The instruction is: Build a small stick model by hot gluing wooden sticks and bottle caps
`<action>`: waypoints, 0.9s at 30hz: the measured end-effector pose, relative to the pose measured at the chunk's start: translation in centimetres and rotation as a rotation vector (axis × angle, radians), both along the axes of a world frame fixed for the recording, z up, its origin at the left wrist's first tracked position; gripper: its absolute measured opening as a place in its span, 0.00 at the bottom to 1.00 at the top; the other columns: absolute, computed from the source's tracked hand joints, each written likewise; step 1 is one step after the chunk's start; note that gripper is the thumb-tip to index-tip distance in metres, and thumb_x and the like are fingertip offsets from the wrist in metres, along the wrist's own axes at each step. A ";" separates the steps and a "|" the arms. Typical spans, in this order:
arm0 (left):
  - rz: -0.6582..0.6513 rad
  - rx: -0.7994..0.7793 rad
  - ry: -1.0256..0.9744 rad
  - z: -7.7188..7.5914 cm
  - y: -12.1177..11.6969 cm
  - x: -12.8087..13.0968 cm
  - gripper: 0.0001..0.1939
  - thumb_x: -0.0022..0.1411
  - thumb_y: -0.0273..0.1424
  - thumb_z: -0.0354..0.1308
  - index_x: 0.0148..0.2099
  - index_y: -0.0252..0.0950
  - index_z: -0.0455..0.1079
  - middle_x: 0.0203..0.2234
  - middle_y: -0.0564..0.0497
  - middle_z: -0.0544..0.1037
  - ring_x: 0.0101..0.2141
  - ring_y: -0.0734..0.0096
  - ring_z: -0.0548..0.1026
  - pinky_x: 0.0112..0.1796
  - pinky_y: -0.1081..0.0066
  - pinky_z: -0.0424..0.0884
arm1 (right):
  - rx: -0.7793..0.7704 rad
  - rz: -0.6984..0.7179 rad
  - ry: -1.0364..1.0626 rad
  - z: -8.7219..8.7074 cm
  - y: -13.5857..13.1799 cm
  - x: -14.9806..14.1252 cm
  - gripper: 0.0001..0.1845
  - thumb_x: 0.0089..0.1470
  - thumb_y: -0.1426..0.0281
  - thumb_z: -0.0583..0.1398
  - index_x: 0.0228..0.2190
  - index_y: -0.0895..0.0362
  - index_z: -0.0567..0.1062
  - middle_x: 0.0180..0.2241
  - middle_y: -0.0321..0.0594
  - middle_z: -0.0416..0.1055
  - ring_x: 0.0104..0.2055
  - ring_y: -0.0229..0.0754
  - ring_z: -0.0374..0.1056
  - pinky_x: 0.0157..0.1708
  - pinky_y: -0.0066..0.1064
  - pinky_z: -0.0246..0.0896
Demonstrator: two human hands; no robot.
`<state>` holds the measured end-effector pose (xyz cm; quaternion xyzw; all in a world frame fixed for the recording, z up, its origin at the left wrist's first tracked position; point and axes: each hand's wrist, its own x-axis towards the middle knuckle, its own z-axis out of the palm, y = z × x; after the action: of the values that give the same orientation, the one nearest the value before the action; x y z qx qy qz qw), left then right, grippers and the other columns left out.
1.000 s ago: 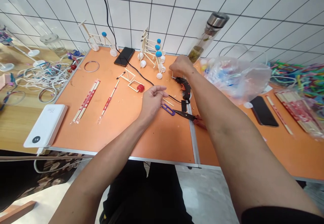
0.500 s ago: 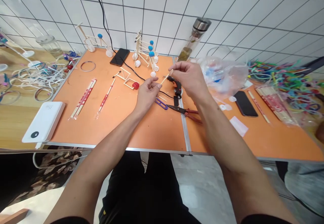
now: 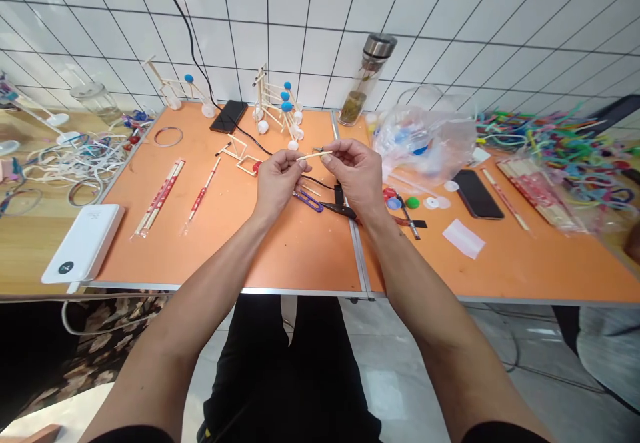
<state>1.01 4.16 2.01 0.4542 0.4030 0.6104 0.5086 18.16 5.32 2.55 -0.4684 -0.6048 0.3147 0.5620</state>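
Observation:
A short wooden stick (image 3: 314,155) lies level between my two hands, above the orange table. My left hand (image 3: 280,181) pinches its left end, and my right hand (image 3: 356,171) pinches the right end. Under the hands lie purple thread snips (image 3: 309,201) and pliers (image 3: 340,210) with dark jaws, the handles partly behind my right wrist. Left of my left hand sits a small frame of glued sticks (image 3: 235,149) with a red ball, partly covered by the fingers. The glue gun seen earlier is mostly hidden behind my right hand.
At the back stand a stick model with blue balls (image 3: 280,106), a phone (image 3: 229,117) and a glass bottle (image 3: 364,83). Wrapped chopsticks (image 3: 161,196) and a white power bank (image 3: 84,243) are left. A plastic bag (image 3: 425,136), bottle caps (image 3: 412,203) and another phone (image 3: 479,194) lie right.
My right hand has come down and the stick has turned from slanted to level. Coloured caps and a pen to the right have come into sight. The view has shifted slightly.

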 end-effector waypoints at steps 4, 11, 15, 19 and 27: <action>-0.034 -0.011 -0.089 -0.5 0.4 0.0 0.08 0.64 0.27 0.74 0.40 0.37 0.77 0.30 0.53 0.86 0.22 0.79 0.74 0.24 0.77 0.71 | 0.020 0.001 0.019 -0.5 0.0 -0.1 0.13 0.56 0.58 0.72 0.39 0.49 0.81 0.40 0.39 0.83 0.42 0.46 0.80 0.48 0.42 0.79; -0.059 0.072 -0.166 -1.1 0.9 -0.3 0.11 0.63 0.31 0.77 0.41 0.37 0.78 0.31 0.53 0.86 0.22 0.79 0.75 0.23 0.78 0.70 | 0.022 0.001 0.010 -0.8 -0.3 -0.9 0.06 0.57 0.64 0.69 0.37 0.50 0.82 0.38 0.38 0.83 0.40 0.46 0.78 0.46 0.41 0.78; -0.047 0.052 -0.176 -1.2 1.0 -0.3 0.11 0.63 0.30 0.77 0.40 0.37 0.77 0.30 0.53 0.86 0.22 0.80 0.75 0.23 0.78 0.69 | 0.024 -0.018 -0.048 -1.1 -0.3 -1.2 0.06 0.56 0.64 0.69 0.37 0.51 0.83 0.34 0.37 0.81 0.36 0.44 0.75 0.41 0.38 0.75; -0.039 0.041 -0.217 -1.2 1.1 -0.2 0.07 0.64 0.26 0.73 0.38 0.37 0.77 0.29 0.54 0.85 0.21 0.80 0.74 0.22 0.78 0.68 | 0.027 -0.012 -0.077 -1.5 -0.4 -1.5 0.06 0.57 0.64 0.69 0.37 0.50 0.83 0.36 0.38 0.83 0.37 0.45 0.76 0.42 0.40 0.75; -0.010 -0.046 -0.193 -1.7 1.2 -0.2 0.08 0.70 0.30 0.71 0.36 0.36 0.77 0.29 0.54 0.84 0.22 0.81 0.73 0.24 0.78 0.69 | 0.047 -0.006 -0.174 -1.9 -0.5 -1.2 0.03 0.60 0.66 0.67 0.35 0.51 0.82 0.36 0.39 0.84 0.37 0.47 0.77 0.43 0.41 0.73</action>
<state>0.78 5.39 0.34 0.3833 0.3638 0.6394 0.5585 16.94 4.80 0.64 -0.4825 -0.6572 0.2571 0.5189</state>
